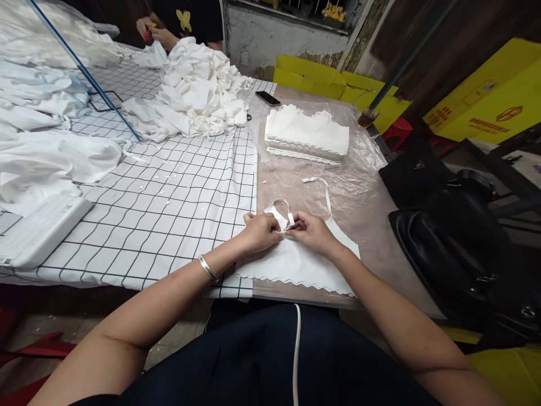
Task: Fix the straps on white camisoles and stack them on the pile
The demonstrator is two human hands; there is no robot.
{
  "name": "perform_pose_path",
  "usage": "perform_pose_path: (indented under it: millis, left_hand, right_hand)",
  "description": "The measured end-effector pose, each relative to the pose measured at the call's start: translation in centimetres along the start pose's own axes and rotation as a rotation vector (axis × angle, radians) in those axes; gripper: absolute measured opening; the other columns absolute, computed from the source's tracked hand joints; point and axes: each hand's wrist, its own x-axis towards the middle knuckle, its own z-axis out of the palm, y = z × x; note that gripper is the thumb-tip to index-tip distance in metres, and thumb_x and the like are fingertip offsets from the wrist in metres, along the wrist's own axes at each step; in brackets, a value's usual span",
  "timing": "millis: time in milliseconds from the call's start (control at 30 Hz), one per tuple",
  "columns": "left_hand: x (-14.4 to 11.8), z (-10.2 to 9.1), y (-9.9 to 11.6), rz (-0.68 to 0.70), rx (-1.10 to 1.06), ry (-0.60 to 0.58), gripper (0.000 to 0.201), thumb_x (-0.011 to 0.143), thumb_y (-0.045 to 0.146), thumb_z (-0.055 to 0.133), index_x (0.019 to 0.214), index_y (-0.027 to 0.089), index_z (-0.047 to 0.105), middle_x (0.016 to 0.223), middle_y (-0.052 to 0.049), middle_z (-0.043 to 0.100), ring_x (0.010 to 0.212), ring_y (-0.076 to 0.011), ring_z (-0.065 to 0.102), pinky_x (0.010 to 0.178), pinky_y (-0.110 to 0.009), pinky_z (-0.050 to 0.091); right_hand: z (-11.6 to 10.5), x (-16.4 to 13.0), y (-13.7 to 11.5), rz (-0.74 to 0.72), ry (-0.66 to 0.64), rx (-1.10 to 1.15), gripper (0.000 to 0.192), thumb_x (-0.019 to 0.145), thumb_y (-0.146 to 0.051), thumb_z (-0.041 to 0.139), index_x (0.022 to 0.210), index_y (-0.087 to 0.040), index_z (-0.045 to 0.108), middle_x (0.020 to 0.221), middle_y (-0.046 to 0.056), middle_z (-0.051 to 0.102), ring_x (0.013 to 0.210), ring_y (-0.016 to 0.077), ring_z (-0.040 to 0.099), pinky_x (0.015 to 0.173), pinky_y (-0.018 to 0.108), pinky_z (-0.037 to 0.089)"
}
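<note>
White fabric piece (302, 265) with a scalloped lower edge lies flat at the near edge of the table, right in front of the person, and both hands are working at its top. Left hand (262, 232) is curled tight, fingertips pinched down on the fabric's upper edge, with a silver bangle (208, 268) on that wrist. Right hand (311, 231) sits just beside it, nearly touching, fingers closed in a pinch on the narrow white strap (288, 213) that loops up from the same spot. A second strap (322, 189) trails off a bit further back over a crinkly clear plastic sheet (363, 163) that covers the brownish tabletop (380, 248). Behind that, on the plastic, there's a neat stack of folded white pieces (306, 135), and a dark phone (267, 98) lies near the far edge. To the left, a white cloth with a black grid (169, 208) covers the table, with a big messy heap of white fabric (198, 90) at the back and more white cloth (46, 152) piled along the left side. Another person's hands (154, 32) are busy at the far end. Black bags (460, 248) sit off to the right, and yellow cardboard boxes (490, 101) stand beyond them.
</note>
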Motion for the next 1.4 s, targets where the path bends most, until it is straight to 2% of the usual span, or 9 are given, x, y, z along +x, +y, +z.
perform_pose_path:
  millis: [567, 700, 767, 833, 900, 1000, 1167, 1267, 1400]
  left_hand:
    - [0.2, 0.2, -0.4, 0.017, 0.026, -0.003, 0.012, 0.080, 0.025, 0.061, 0.070, 0.017, 0.062, 0.081, -0.006, 0.067, 0.093, -0.0237, 0.056, 0.089, -0.045, 0.031]
    - [0.1, 0.3, -0.3, 0.030, 0.103, 0.000, 0.014, 0.083, 0.026, 0.059, 0.073, 0.017, 0.061, 0.088, -0.007, 0.067, 0.097, -0.0259, 0.055, 0.090, -0.047, 0.032]
    - [-0.9, 0.3, 0.1, 0.070, 0.216, 0.086, 0.006, 0.083, 0.022, 0.059, 0.085, 0.017, 0.062, 0.100, -0.010, 0.066, 0.103, -0.0284, 0.054, 0.094, -0.050, 0.031]
    - [-2.6, 0.7, 0.2, 0.156, 0.348, 0.174, 0.013, 0.085, 0.018, 0.058, 0.097, 0.017, 0.062, 0.109, -0.012, 0.064, 0.108, -0.0294, 0.053, 0.100, -0.053, 0.028]
    - [-4.8, 1.3, 0.0, 0.291, 0.430, 0.153, 0.018, 0.088, 0.023, 0.056, 0.105, 0.018, 0.061, 0.115, -0.012, 0.063, 0.112, -0.0287, 0.053, 0.106, -0.052, 0.026]
    - [-7.6, 2.8, -1.3, 0.474, 0.457, 0.038, 0.038, 0.094, 0.042, 0.050, 0.125, 0.021, 0.058, 0.137, -0.011, 0.056, 0.129, -0.0302, 0.045, 0.112, -0.050, 0.024]
    - [-9.4, 4.5, -3.4, 0.512, 0.515, 0.026, 0.056, 0.099, 0.053, 0.033, 0.148, 0.027, 0.038, 0.156, -0.004, 0.036, 0.146, -0.0289, 0.026, 0.118, -0.054, 0.013]
    - [-9.3, 4.7, -3.6, 0.512, 0.548, 0.037, 0.057, 0.098, 0.055, 0.034, 0.149, 0.030, 0.035, 0.156, -0.003, 0.036, 0.146, -0.0274, 0.025, 0.119, -0.053, 0.012]
    - [-9.1, 4.8, -3.5, 0.502, 0.554, 0.046, 0.058, 0.098, 0.055, 0.035, 0.150, 0.031, 0.034, 0.155, -0.005, 0.037, 0.147, -0.0275, 0.024, 0.119, -0.055, 0.012]
  right_hand:
    - [1.0, 0.1, 0.0, 0.001, 0.040, 0.021, 0.019, 0.065, -0.030, 0.074, 0.075, -0.022, 0.059, 0.075, -0.001, 0.067, 0.074, 0.0170, 0.063, 0.074, 0.031, 0.049]
    - [1.6, 0.4, -0.8, 0.124, 0.066, 0.153, 0.025, 0.057, -0.029, 0.076, 0.075, -0.022, 0.061, 0.072, -0.002, 0.066, 0.071, 0.0159, 0.062, 0.069, 0.029, 0.048]
    - [1.6, 0.5, -1.3, 0.196, 0.076, 0.214, 0.025, 0.056, -0.027, 0.075, 0.078, -0.021, 0.064, 0.069, -0.003, 0.064, 0.067, 0.0142, 0.059, 0.067, 0.027, 0.046]
    - [1.4, 0.7, -1.8, 0.276, 0.061, 0.286, 0.023, 0.057, -0.025, 0.073, 0.079, -0.021, 0.066, 0.068, -0.004, 0.063, 0.065, 0.0130, 0.056, 0.066, 0.027, 0.045]
    - [1.0, 1.2, -2.4, 0.359, 0.007, 0.402, 0.019, 0.058, -0.021, 0.071, 0.076, -0.020, 0.066, 0.070, -0.003, 0.064, 0.067, 0.0129, 0.057, 0.067, 0.026, 0.046]
    - [0.4, 3.2, -3.2, 0.472, -0.057, 0.621, 0.015, 0.061, -0.014, 0.067, 0.074, -0.020, 0.066, 0.075, 0.000, 0.067, 0.075, 0.0144, 0.061, 0.073, 0.026, 0.048]
    - [-0.7, 9.3, -4.6, 0.556, 0.046, 0.774, 0.009, 0.077, -0.012, 0.060, 0.080, -0.018, 0.066, 0.078, 0.003, 0.070, 0.072, 0.0139, 0.062, 0.073, 0.028, 0.053]
    - [-0.6, 12.1, -4.9, 0.580, 0.045, 0.658, 0.009, 0.083, -0.012, 0.057, 0.079, -0.016, 0.065, 0.077, 0.005, 0.070, 0.068, 0.0125, 0.062, 0.070, 0.027, 0.054]
    - [0.4, 13.8, -4.2, 0.543, -0.017, 0.314, 0.011, 0.080, -0.012, 0.065, 0.071, -0.016, 0.062, 0.067, 0.004, 0.067, 0.061, 0.0120, 0.060, 0.062, 0.027, 0.053]
